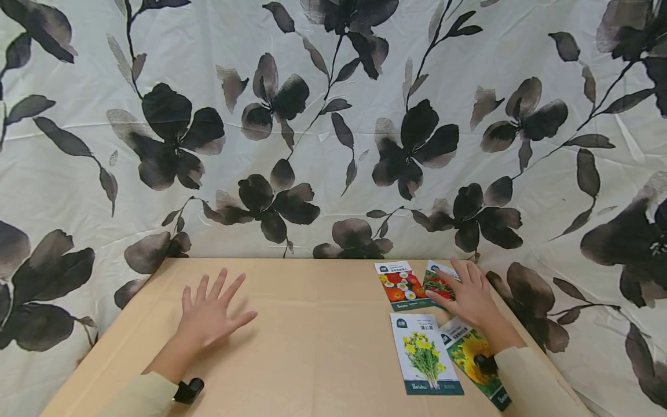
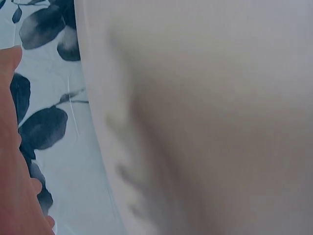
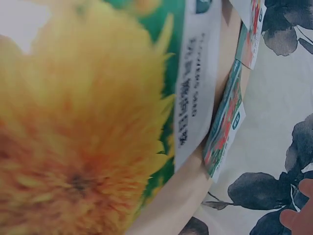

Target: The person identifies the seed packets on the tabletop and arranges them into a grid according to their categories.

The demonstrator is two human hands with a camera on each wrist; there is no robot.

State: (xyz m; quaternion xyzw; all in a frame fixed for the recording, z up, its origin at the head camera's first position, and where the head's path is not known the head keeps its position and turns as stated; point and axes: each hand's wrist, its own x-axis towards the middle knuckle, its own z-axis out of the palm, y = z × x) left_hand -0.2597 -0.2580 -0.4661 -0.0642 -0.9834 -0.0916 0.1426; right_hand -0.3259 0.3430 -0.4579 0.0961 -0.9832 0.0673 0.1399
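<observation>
- Left hand point(image 1: 209, 315): was empty, fingers spread, over the table's point(image 1: 307, 347) left side.
- Right hand point(image 1: 473, 298): was spread, grasping nothing, above the red-flower packet point(image 1: 435, 282), at far right.
- Red-and-white-flower packet point(image 1: 402, 286): lay just left of that.
- White packet point(image 1: 424, 356), yellow blooms: lay nearer.
- Sunflower-like packet point(image 1: 471, 353): lay slanted to its right, partly beneath the right sleeve point(image 1: 531, 376).

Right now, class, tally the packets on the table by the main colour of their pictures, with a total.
Red: 2 (upper-left packet, upper-right packet)
Yellow: 2 (lower-left packet, lower-right packet)
Total: 4
</observation>
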